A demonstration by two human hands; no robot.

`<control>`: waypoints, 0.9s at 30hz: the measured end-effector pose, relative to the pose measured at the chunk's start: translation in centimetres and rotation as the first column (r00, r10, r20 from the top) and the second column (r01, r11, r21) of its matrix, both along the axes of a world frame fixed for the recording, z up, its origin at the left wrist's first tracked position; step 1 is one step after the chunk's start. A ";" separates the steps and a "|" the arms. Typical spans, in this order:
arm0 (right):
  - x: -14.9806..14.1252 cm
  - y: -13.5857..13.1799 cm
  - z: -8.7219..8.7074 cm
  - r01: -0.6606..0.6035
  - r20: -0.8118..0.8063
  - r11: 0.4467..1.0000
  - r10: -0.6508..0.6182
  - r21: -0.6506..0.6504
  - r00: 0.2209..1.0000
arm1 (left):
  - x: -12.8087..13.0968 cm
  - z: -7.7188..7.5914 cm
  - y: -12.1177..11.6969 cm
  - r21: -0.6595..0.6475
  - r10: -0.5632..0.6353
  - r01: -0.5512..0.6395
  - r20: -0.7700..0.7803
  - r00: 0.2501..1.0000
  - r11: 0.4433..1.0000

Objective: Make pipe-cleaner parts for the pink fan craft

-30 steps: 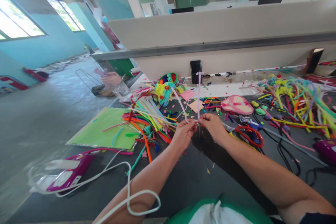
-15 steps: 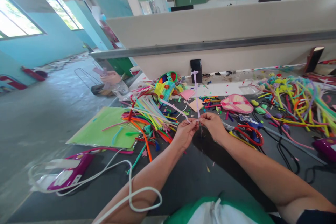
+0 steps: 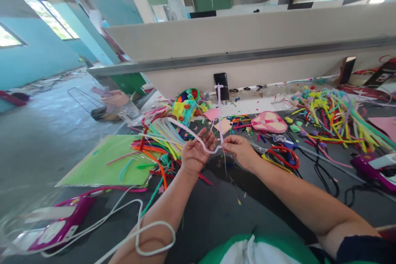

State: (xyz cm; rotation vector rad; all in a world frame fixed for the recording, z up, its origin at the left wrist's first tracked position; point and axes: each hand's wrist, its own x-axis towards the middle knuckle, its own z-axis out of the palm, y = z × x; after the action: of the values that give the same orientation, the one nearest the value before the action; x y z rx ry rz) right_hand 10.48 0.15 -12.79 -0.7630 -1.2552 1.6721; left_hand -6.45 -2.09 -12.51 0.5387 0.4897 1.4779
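Note:
Pinched in my right hand (image 3: 238, 150) is a pale purple pipe cleaner (image 3: 220, 113). It stands upright from my fingertips, with a small knob of the same fuzzy material at its top. From the same pinch a lighter lilac length (image 3: 185, 128) curves off to the left, across my left palm. My left hand (image 3: 197, 152) is turned palm up with its fingers apart, beneath that curving length. A thin wire end hangs below the pinch. Whether the two lengths are joined is hidden by my right fingers.
Bundled pipe cleaners (image 3: 165, 134) lie on a green sheet (image 3: 105, 165) at left. Red-handled scissors (image 3: 283, 159) are at right, near a larger pipe cleaner pile (image 3: 331, 115). A phone (image 3: 221, 84) leans on the back board. White cord (image 3: 154, 231) crosses my left forearm.
My left fingers have let go at the join and spread open, palm up. The lilac length now bends lower across that palm. The view has shifted right.

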 end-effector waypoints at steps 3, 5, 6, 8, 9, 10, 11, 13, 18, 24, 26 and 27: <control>-0.2 -0.6 0.2 -0.082 -0.016 0.997 0.082 0.011 0.996 | -0.3 0.2 0.2 -0.038 0.003 -0.006 -0.073 0.997 0.999; -0.5 -1.1 0.4 -0.130 0.022 0.992 0.129 0.006 0.991 | -0.3 0.7 0.0 -0.021 -0.035 0.032 -0.143 0.989 0.999; -0.6 -1.3 0.5 -0.147 0.040 0.989 0.146 0.005 0.988 | -0.3 1.0 -0.1 -0.002 -0.047 0.048 -0.176 0.983 0.999; -0.9 -1.9 0.6 -0.178 0.067 0.984 0.177 0.003 0.982 | -0.3 1.6 -0.6 0.038 -0.051 0.061 -0.227 0.973 0.997; -1.0 -2.1 0.7 -0.196 0.080 0.981 0.196 0.002 0.977 | -0.3 1.9 -0.8 0.055 -0.046 0.061 -0.242 0.969 0.997; -1.1 -2.4 0.7 -0.216 0.092 0.976 0.215 -0.002 0.972 | -0.4 2.1 -1.1 0.069 -0.042 0.061 -0.252 0.967 0.996; -1.2 -2.7 0.7 -0.237 0.103 0.972 0.236 -0.009 0.966 | -0.4 2.3 -1.3 0.082 -0.036 0.059 -0.258 0.966 0.995; -1.4 -3.2 0.5 -0.283 0.123 0.959 0.284 -0.026 0.951 | -0.5 2.6 -1.6 0.088 -0.031 0.056 -0.262 0.965 0.995; -1.7 -4.1 -0.4 -0.323 0.133 0.946 0.325 -0.039 0.936 | -0.6 3.7 -1.8 0.003 -0.031 0.032 -0.166 0.986 0.999; -1.9 -4.1 -1.3 -0.287 0.125 0.957 0.291 -0.051 0.948 | -2.2 5.5 -1.7 0.076 0.024 -0.010 -0.176 0.984 0.997; -1.9 -3.9 -1.2 -0.313 0.176 0.948 0.319 -0.058 0.931 | -3.0 5.7 -1.7 0.127 0.044 -0.010 -0.263 0.964 0.992; -1.8 -3.8 -1.0 -0.348 0.194 0.935 0.354 -0.064 0.915 | -3.3 5.8 -1.7 0.145 0.059 -0.014 -0.309 0.949 0.989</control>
State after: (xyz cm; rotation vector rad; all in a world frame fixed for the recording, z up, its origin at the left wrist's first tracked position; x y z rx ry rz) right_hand 8.71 -3.62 -13.78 -0.7735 -1.5887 1.9395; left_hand -9.73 -3.79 -6.73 0.8888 0.6479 1.4765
